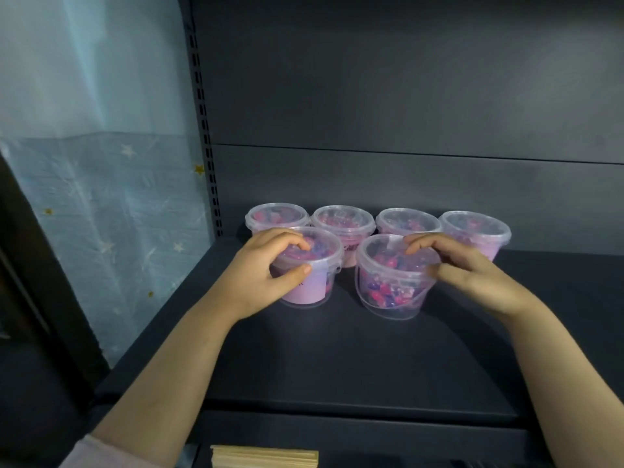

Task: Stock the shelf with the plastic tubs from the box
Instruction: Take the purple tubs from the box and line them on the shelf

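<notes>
Several clear plastic tubs filled with pink and purple pieces stand on the dark shelf (337, 359). A row of them lines the back (342, 221). In front stand two more. My left hand (266, 275) grips the front left tub (310, 285) around its lid and side. My right hand (472, 271) holds the front right tub (388, 285), fingers on the lid and thumb at the rim. Both front tubs rest on the shelf. The box is not in view.
The shelf's dark back panel (405, 113) rises behind the tubs, with a perforated upright (206, 146) at the left. A blue star-patterned curtain (101, 180) hangs beside it. A stack of pale wooden sticks (263, 456) lies below the shelf edge.
</notes>
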Tool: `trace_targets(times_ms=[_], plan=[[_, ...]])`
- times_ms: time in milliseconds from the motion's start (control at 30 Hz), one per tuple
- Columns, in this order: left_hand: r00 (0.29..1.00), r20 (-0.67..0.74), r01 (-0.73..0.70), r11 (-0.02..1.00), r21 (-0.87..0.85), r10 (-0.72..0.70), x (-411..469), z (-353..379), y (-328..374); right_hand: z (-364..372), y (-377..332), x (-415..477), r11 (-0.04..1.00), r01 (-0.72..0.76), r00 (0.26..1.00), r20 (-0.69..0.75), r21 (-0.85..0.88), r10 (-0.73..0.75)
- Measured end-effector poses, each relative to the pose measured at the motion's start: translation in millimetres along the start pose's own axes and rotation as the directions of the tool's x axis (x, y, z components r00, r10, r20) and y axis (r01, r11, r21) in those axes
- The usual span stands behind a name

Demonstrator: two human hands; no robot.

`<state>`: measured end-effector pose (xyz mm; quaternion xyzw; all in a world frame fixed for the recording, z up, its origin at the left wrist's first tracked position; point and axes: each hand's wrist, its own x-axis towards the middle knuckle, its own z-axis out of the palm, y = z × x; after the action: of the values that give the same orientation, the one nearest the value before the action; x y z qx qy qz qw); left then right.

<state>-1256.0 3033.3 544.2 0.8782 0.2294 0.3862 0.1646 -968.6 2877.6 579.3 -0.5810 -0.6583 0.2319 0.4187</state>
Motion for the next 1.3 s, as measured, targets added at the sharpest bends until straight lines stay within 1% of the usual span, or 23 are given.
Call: trace_targets(times_ms=[67, 133, 200, 267, 333, 367, 467, 500, 567, 633, 700, 767, 833, 933, 1000, 1133, 1200, 1300], plan=[[1.0, -0.012, -0.014, 1.0, 0.003, 0.014, -0.9, 0.9, 1.4, 5.3, -1.2, 2.1, 0.989, 0.007, 0.995, -0.096, -0.151, -0.021], [1.0, -0.022, 0.005, 1.0, 0.006, -0.005, -1.8, 1.8, 1.8, 15.3, -3.3, 3.9, 0.959, 0.0, 0.978, -0.201, -0.283, -0.059], [0.998, -0.039, 0.053, 0.999, -0.003, -0.053, -3.0, 1.8, 1.7, 20.8, -3.7, 2.9, 0.953, 0.017, 0.967, -0.239, -0.302, -0.093], [0.998, -0.039, 0.052, 0.999, 0.009, -0.051, -4.0, 1.1, 1.5, 18.1, -1.8, -0.1, 0.964, 0.017, 0.981, -0.184, -0.264, -0.068], [1.0, -0.015, 0.008, 0.998, 0.055, -0.007, -4.4, -0.2, 1.6, 15.0, 0.7, -2.1, 0.969, 0.01, 0.99, -0.135, -0.246, -0.045], [1.0, -0.005, -0.006, 0.997, 0.074, 0.007, -4.5, -1.2, 1.9, 16.1, 1.4, -1.6, 0.967, 0.001, 0.986, -0.159, -0.255, -0.043], [1.0, -0.003, -0.009, 0.995, 0.096, 0.009, -4.0, -2.1, 1.7, 26.3, -2.8, 4.2, 0.929, -0.036, 0.945, -0.315, -0.368, -0.088], [1.0, -0.005, -0.005, 0.995, 0.1, 0.006, -4.0, -2.1, 1.6, 29.1, -3.8, 6.3, 0.922, -0.032, 0.936, -0.336, -0.386, -0.108], [1.0, -0.006, 0.001, 0.995, 0.102, -0.001, -4.1, -2.3, 1.3, 29.2, -3.0, 7.2, 0.941, 0.002, 0.936, -0.331, -0.34, -0.122], [1.0, -0.008, 0.001, 0.996, 0.086, 0.0, -4.2, -2.6, -0.3, 24.9, -0.2, 4.6, 0.954, 0.041, 0.95, -0.283, -0.295, -0.128], [1.0, -0.016, 0.005, 0.998, 0.065, -0.004, -4.5, -2.5, -1.5, 22.2, 1.4, 1.1, 0.963, 0.043, 0.972, -0.211, -0.265, -0.101], [1.0, -0.029, 0.003, 0.997, 0.076, -0.001, -4.0, -2.2, -2.1, 22.4, -0.1, 0.9, 0.967, 0.035, 0.977, -0.195, -0.251, -0.086], [0.999, -0.038, -0.003, 0.995, 0.098, 0.007, -3.8, -1.5, -1.6, 25.1, -1.8, 2.4, 0.953, 0.015, 0.961, -0.259, -0.301, -0.097], [0.998, -0.055, -0.005, 0.993, 0.117, 0.011, -3.8, -1.6, -1.1, 32.6, -5.6, 4.7, 0.896, -0.052, 0.921, -0.368, -0.441, -0.128], [0.998, -0.062, -0.004, 0.992, 0.127, 0.012, -4.0, -1.8, -1.1, 36.3, -9.3, 3.7, 0.888, -0.043, 0.92, -0.366, -0.458, -0.144], [0.997, -0.071, -0.006, 0.989, 0.147, 0.017, -3.3, -2.8, 0.9, 32.7, -8.7, -3.3, 0.903, 0.012, 0.948, -0.283, -0.43, -0.148], [0.997, -0.075, -0.01, 0.987, 0.162, 0.022, -3.1, -3.1, 3.4, 34.7, -8.8, -2.8, 0.895, 0.005, 0.939, -0.305, -0.446, -0.157], [0.996, -0.087, -0.013, 0.981, 0.191, 0.03, -2.6, -1.9, 8.5, 44.2, -10.8, 3.8, 0.827, -0.023, 0.908, -0.357, -0.561, -0.217]])
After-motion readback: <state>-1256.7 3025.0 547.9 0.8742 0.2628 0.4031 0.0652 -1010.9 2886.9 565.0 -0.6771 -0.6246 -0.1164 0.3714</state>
